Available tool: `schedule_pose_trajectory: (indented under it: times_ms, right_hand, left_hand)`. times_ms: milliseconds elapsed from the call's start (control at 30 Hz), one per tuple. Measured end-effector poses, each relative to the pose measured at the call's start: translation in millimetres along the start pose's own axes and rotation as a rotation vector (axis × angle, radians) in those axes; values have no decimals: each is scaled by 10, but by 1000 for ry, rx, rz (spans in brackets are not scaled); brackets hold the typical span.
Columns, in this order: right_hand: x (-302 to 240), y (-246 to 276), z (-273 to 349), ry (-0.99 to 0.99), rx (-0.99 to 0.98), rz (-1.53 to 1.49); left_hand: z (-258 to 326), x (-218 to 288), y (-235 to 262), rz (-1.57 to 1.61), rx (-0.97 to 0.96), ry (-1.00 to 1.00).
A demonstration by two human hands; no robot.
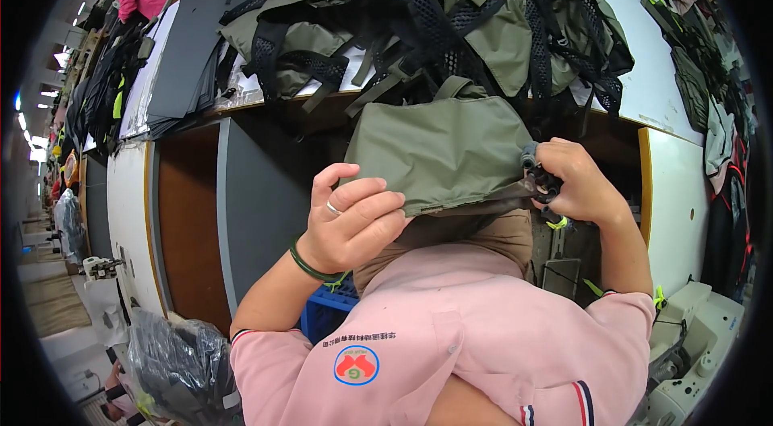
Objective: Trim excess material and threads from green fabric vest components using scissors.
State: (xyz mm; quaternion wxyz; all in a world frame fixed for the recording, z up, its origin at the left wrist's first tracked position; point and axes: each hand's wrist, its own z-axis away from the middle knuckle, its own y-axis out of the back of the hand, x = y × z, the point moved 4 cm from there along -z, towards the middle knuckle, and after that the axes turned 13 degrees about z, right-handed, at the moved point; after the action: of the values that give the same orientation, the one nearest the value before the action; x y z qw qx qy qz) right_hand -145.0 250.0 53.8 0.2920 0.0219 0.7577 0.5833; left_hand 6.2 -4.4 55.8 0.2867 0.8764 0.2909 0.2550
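Observation:
An olive-green fabric bag (443,144) is held up in front of my body, at the near edge of the table. My left hand (354,213), with a ring and a dark green bangle, grips its near left corner. The fingers lie over the cloth, and the thumb is hidden. At the right corner of the bag, my right hand (576,180) is closed around small dark pieces (541,180), whose kind I cannot make out. A webbing loop (452,88) shows at the bag's far edge.
A heap of olive-green backpacks (483,15) with black mesh straps covers much of the white table (656,96). Dark grey sheets (193,39) are stacked at its left. A blue crate (326,309) sits below, and a sewing machine (692,353) stands at the lower right.

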Motion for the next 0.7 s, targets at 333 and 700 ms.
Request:
schedule_pose_trajectory:
  times_ms: [333, 700]
  right_hand:
    - [-270, 205, -199, 122, 70, 444]
    - [-245, 234, -187, 142, 20, 488]
  left_hand:
    - [-99, 35, -16, 24, 14, -19]
    - [-116, 42, -45, 74, -31, -27]
